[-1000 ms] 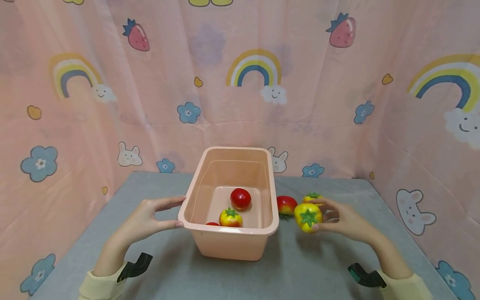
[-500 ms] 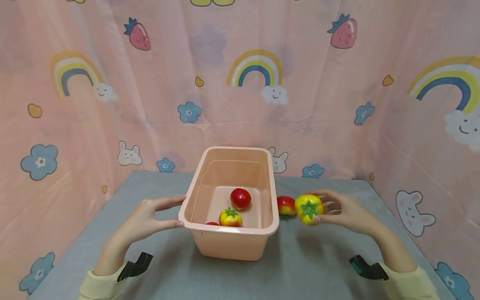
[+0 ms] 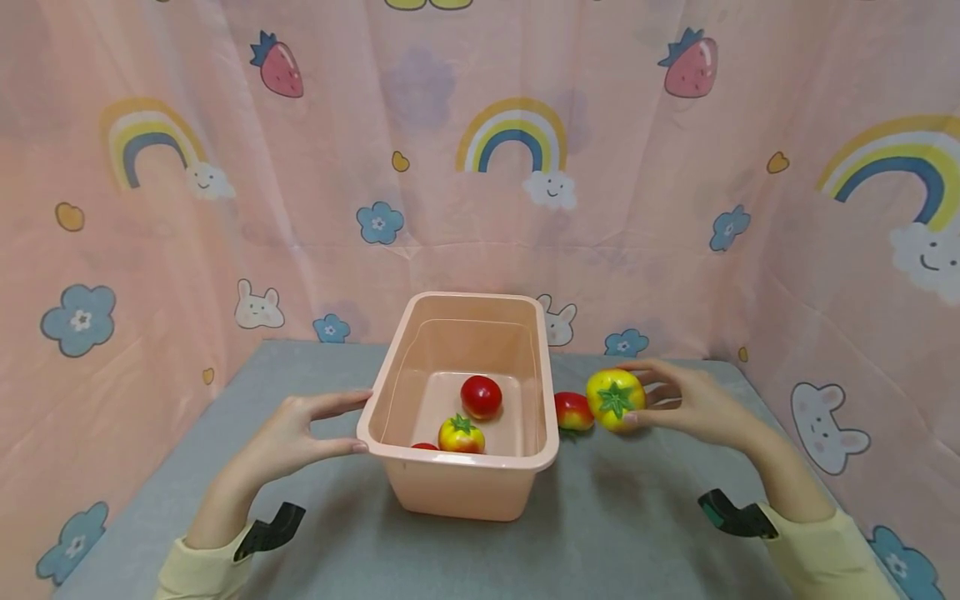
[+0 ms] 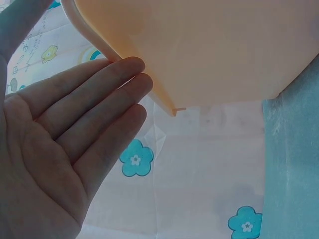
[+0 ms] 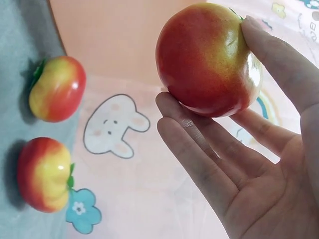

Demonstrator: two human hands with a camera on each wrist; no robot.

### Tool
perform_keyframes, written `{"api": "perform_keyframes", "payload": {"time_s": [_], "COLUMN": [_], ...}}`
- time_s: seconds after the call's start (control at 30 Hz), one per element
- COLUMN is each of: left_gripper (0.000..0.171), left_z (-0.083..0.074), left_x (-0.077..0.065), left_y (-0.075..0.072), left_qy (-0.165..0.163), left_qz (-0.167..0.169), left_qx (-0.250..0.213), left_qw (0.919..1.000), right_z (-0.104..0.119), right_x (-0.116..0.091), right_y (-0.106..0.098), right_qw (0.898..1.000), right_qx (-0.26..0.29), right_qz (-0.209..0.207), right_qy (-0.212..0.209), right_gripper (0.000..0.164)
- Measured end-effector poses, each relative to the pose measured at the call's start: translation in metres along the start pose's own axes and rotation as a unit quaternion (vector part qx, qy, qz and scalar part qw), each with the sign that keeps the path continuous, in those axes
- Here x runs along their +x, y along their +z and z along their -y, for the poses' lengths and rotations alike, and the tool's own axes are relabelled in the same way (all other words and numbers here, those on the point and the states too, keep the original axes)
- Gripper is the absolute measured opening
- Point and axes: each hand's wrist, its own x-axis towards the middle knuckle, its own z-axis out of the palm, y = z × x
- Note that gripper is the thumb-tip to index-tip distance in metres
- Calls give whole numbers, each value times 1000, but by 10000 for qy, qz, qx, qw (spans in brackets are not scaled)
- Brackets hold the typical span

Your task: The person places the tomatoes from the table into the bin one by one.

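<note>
My right hand (image 3: pixel 686 404) pinches a shiny yellow-and-red tomato (image 3: pixel 615 401) with a green star-shaped calyx, raised above the table to the right of the bin. In the right wrist view the held tomato (image 5: pixel 207 59) sits between thumb and fingers, its red side showing. My left hand (image 3: pixel 288 437) touches the left rim of the peach plastic bin (image 3: pixel 457 487) with straight fingertips, as the left wrist view of the hand (image 4: pixel 75 134) also shows. Inside the bin lie a red tomato (image 3: pixel 482 397), a yellow-red tomato (image 3: pixel 461 435) and a partly hidden red one (image 3: pixel 425 447).
One red-yellow tomato (image 3: pixel 573 412) lies on the grey table (image 3: pixel 600 533) against the bin's right side. Another tomato (image 5: pixel 46 174) on the table shows in the right wrist view. A pink patterned cloth (image 3: pixel 315 208) hangs behind the table.
My right hand has raised the tomato and now hides the yellow one that showed behind it in the head view. The left hand and the bin have stayed in place.
</note>
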Motion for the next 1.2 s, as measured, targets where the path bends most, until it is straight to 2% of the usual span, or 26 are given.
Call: {"api": "perform_keyframes", "payload": {"time_s": [0.37, 0.77, 1.03, 1.2], "left_gripper": [61, 61, 62, 63], "left_z": [0, -1, 0, 0], "left_x": [0, 1, 1, 1], "left_y": [-1, -1, -1, -1], "left_qy": [-21, 2, -29, -25], "left_qz": [31, 33, 27, 46], "left_qx": [22, 85, 135, 145], "left_qw": [10000, 10000, 9999, 9999], "right_z": [13, 31, 41, 47], "right_x": [12, 28, 37, 40], "right_y": [-8, -11, -15, -15], "right_qw": [9996, 9999, 9996, 9990], "right_qx": [-55, -96, -248, -275], "right_qz": [-51, -18, 53, 88], "right_qy": [-290, -85, -136, -354], "right_gripper": [62, 68, 67, 66]}}
